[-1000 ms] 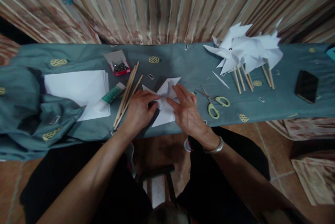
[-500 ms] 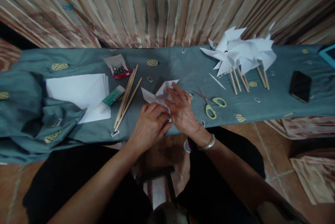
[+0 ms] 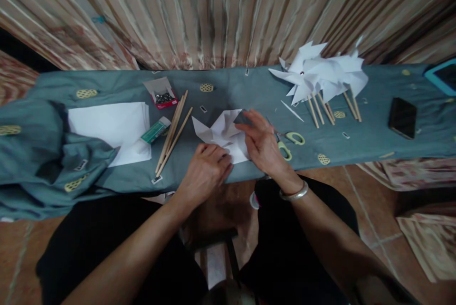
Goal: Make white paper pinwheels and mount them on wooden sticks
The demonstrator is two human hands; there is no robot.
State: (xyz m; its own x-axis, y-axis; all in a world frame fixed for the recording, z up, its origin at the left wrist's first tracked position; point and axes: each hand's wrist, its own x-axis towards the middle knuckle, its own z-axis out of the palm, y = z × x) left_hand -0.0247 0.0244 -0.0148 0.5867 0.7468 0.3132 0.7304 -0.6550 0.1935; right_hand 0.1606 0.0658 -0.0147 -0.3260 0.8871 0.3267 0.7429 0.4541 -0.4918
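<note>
A white paper pinwheel [image 3: 225,129], partly folded, lies on the cloth-covered table in front of me. My left hand [image 3: 209,165] presses on its near left part with fingers bent together on the paper. Lifted a little at the paper's right side, my right hand [image 3: 262,143] has its fingers apart and holds nothing. Just beyond that hand lie scissors [image 3: 295,138] with light green handles, their blades mostly hidden behind it. To the left of the paper are several wooden sticks [image 3: 174,134].
An open box of metal pins [image 3: 164,97], a green-and-white small box [image 3: 156,130] and stacked white paper [image 3: 110,124] lie left. Several paper pinwheels on sticks [image 3: 327,74], a paper strip [image 3: 292,110], a phone [image 3: 402,118] and a blue-edged device [image 3: 443,77] are right.
My right hand has moved right, off the middle of the paper, uncovering more of its folds and covering the scissor blades. My left hand stays on the paper.
</note>
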